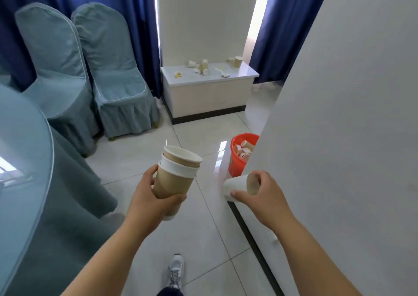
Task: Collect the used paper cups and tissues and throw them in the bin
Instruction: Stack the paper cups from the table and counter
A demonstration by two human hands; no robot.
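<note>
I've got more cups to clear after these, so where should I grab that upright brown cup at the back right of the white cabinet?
Probably round its side wall, just below the rim, coming from the front: the upright brown cup stands mouth up near the wall, with a tipped cup close beside it on the white cabinet.

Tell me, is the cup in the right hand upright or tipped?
Tipped. The white cup lies sideways in the right hand; its open end faces the hand and its base points left.
</note>
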